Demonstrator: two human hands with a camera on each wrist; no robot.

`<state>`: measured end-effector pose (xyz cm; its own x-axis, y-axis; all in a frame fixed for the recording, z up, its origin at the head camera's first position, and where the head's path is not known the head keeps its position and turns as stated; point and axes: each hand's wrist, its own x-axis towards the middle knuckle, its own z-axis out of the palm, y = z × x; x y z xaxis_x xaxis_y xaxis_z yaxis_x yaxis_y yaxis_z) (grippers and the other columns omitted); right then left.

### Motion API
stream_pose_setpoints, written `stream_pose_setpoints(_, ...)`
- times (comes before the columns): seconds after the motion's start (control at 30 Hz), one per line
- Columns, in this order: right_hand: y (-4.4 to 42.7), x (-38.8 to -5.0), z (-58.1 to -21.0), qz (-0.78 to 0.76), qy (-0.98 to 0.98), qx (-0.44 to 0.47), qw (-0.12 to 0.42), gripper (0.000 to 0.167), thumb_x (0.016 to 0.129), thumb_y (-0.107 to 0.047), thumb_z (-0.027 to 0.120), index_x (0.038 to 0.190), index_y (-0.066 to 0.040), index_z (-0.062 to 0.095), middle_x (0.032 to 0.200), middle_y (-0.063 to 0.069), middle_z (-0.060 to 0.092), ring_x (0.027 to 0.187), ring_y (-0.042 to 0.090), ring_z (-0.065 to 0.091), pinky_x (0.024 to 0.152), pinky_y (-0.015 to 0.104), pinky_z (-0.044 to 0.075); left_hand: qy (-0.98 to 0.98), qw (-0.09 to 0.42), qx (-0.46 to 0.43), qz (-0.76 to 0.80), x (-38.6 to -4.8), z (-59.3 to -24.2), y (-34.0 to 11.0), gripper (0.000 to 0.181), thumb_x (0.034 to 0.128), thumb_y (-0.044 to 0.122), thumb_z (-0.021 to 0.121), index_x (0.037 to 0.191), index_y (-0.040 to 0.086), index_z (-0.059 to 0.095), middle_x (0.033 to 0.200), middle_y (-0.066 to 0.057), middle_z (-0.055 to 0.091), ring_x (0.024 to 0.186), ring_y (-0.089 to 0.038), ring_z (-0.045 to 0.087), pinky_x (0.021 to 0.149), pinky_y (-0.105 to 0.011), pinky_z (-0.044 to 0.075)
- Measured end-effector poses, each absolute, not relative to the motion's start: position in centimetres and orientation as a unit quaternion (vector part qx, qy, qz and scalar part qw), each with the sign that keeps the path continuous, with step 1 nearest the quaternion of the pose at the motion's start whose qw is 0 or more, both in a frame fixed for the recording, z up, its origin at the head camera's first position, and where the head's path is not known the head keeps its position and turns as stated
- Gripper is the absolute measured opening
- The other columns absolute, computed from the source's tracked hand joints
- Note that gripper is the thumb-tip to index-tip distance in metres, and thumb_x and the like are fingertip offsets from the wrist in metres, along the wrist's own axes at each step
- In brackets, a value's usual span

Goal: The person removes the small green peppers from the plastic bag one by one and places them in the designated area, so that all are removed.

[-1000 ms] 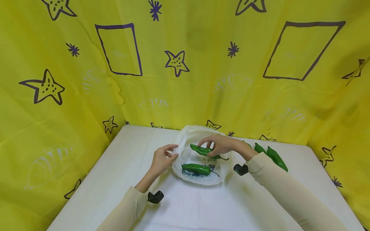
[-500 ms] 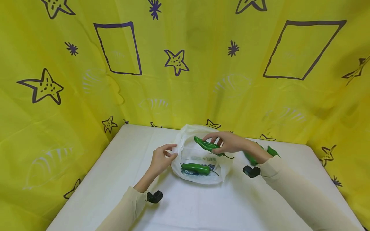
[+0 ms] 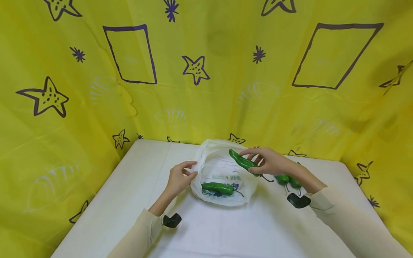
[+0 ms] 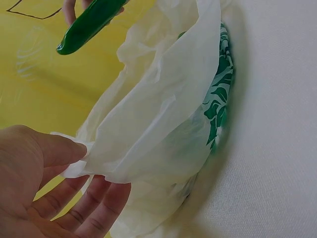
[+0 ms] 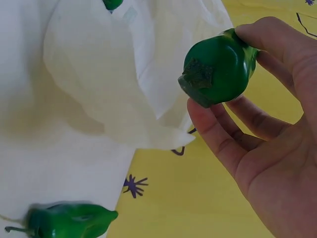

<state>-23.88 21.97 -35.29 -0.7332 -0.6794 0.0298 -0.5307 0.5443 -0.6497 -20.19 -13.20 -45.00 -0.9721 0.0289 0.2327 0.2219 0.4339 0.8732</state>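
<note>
A white plastic bag (image 3: 222, 168) with printing on it lies with its mouth spread on the table. My left hand (image 3: 181, 179) pinches the bag's left rim between thumb and fingers, seen closely in the left wrist view. Inside the bag rests one green chili pepper (image 3: 217, 188). My right hand (image 3: 269, 163) holds another green pepper (image 3: 244, 162) by its stem half, above the bag's right edge; its stem end faces the camera in the right wrist view, where the hand (image 5: 277, 163) grips it between thumb and fingers.
Several more green peppers (image 3: 283, 179) lie on the white table (image 3: 213, 229) right of the bag, partly hidden by my right forearm. A yellow curtain (image 3: 219, 104) with star drawings surrounds the table's back and sides.
My right hand has moved up and to the right with the green pepper, from inside the bag's mouth to its right edge. The left hand stays on the rim.
</note>
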Motion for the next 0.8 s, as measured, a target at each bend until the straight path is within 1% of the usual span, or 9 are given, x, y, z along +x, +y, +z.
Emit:
stream_pose_setpoints(0.13, 23.2, -23.2, -35.6, -0.331, 0.875, -0.341, 0.097, 0.053, 0.091, -0.015, 0.078, 0.141, -0.011, 0.060, 0.115, 0.014, 0.066, 0.092, 0.020, 0.069, 0.079, 0.032, 0.060, -0.841, 0.092, -0.077, -0.528, -20.1, -45.0, -13.2, 0.032, 0.0889, 0.002, 0.076, 0.120, 0.006, 0.074, 0.106, -0.015, 0.069, 0.074, -0.018, 0.065, 0.052, -0.025, 0.053)
stream_pose_setpoints(0.23, 24.2, -22.5, -35.8, -0.338, 0.878, -0.325, 0.091, 0.054, 0.091, -0.015, 0.079, 0.141, -0.009, 0.060, 0.114, 0.014, 0.066, 0.089, 0.019, 0.068, 0.076, 0.032, 0.060, -0.840, 0.090, -0.078, -0.529, -20.1, -45.0, -13.2, 0.032, 0.0891, 0.002, 0.076, 0.121, 0.006, 0.074, 0.105, -0.014, 0.068, 0.074, -0.018, 0.065, 0.052, -0.025, 0.053)
stream_pose_setpoints(0.33, 25.2, -21.9, -36.1, -0.350, 0.880, -0.309, 0.088, 0.055, 0.090, -0.012, 0.079, 0.142, -0.009, 0.059, 0.113, 0.015, 0.066, 0.087, 0.020, 0.069, 0.073, 0.030, 0.060, -0.839, 0.089, -0.079, -0.531, -20.2, -45.0, -13.2, 0.032, 0.0891, 0.001, 0.076, 0.121, 0.006, 0.074, 0.105, -0.014, 0.068, 0.073, -0.017, 0.064, 0.052, -0.025, 0.053)
stream_pose_setpoints(0.47, 26.4, -20.9, -36.8, -0.362, 0.881, -0.296, 0.074, 0.055, 0.090, -0.010, 0.079, 0.141, -0.010, 0.059, 0.111, 0.014, 0.067, 0.086, 0.022, 0.069, 0.073, 0.028, 0.060, -0.839, 0.089, -0.079, -0.531, -20.2, -45.1, -13.1, 0.032, 0.0890, 0.001, 0.076, 0.121, 0.006, 0.074, 0.105, -0.014, 0.068, 0.074, -0.018, 0.065, 0.052, -0.025, 0.053)
stream_pose_setpoints(0.67, 28.1, -19.2, -37.6, -0.374, 0.883, -0.280, 0.044, 0.055, 0.091, -0.015, 0.079, 0.142, -0.011, 0.058, 0.114, 0.014, 0.068, 0.086, 0.018, 0.069, 0.071, 0.028, 0.060, -0.841, 0.088, -0.079, -0.528, -20.2, -45.2, -13.1, 0.032, 0.0891, 0.002, 0.076, 0.120, 0.006, 0.074, 0.106, -0.014, 0.069, 0.076, -0.018, 0.064, 0.053, -0.025, 0.053)
stream_pose_setpoints(0.8, 28.9, -18.4, -38.6, -0.376, 0.885, -0.274, 0.022, 0.054, 0.091, -0.015, 0.079, 0.141, -0.011, 0.059, 0.114, 0.013, 0.068, 0.085, 0.015, 0.067, 0.072, 0.028, 0.059, -0.841, 0.087, -0.080, -0.528, -20.2, -45.1, -13.0, 0.032, 0.0894, 0.002, 0.076, 0.121, 0.006, 0.074, 0.107, -0.014, 0.069, 0.076, -0.018, 0.064, 0.053, -0.024, 0.053)
